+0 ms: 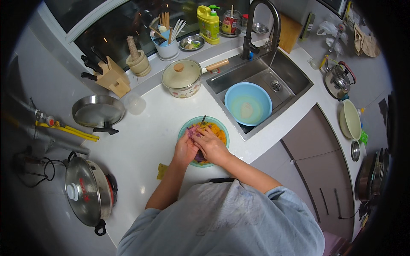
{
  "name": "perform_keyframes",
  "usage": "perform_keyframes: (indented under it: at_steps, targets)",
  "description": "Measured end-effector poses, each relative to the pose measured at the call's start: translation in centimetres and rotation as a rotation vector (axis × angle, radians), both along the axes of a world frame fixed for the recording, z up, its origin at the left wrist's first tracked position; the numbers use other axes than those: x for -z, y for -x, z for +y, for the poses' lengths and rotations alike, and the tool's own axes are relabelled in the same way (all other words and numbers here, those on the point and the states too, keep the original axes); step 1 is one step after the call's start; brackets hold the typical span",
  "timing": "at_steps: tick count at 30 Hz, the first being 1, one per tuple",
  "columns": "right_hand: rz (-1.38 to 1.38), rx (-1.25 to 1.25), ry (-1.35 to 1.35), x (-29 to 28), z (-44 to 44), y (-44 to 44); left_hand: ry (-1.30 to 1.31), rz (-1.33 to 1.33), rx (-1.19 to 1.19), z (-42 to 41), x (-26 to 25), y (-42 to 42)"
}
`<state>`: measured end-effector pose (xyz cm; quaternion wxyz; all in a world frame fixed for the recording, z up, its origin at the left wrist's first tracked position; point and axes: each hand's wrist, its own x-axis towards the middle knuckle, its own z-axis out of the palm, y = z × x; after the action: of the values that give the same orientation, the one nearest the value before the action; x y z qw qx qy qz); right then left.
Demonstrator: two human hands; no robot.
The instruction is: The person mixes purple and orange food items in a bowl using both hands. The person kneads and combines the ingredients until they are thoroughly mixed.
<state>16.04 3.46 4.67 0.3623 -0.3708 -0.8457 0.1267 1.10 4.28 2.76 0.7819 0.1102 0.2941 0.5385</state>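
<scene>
My left hand (185,149) and my right hand (214,148) are pressed together over a pale green bowl (226,148). A lump of pinkish-purple mash (193,130) shows at the fingertips, held between the two hands. The right fingers lie across the left palm, hiding most of the lump. Orange mash (218,130) fills the bowl's right side, and darker purple mash (200,156) shows below my hands. The dark handle of a utensil (204,118) sticks up at the bowl's far rim.
A lidded saucepan (181,76) stands beyond the bowl. Right of it, a blue basin (228,107) with cloudy liquid sits in the steel sink (290,91). On the left are a frying pan (97,110), a knife block (113,76) and a lidded electric pan (85,192).
</scene>
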Motion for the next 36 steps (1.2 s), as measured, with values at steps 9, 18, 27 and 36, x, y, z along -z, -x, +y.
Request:
perform_keyframes:
  at_steps: [9, 18, 27, 36]
  targets:
    - [0.112, 0.065, 0.075, -1.2, -0.5, -0.5, -0.096, -0.107, 0.094, 0.2, 1.1, -0.3]
    - [0.068, 0.077, -0.029, 0.8, -1.7, 0.3, -0.061, -0.039, 0.040, -0.5, -1.0, -1.1]
    - [0.173, 0.056, -0.034, 3.6, -0.4, -0.3, -0.006, 0.015, 0.028, -2.0, 0.0, -0.7]
    - [0.786, 0.110, 0.536, 2.6, 0.7, 0.2, 0.012, 0.487, 0.108, -1.3, -1.6, -0.3]
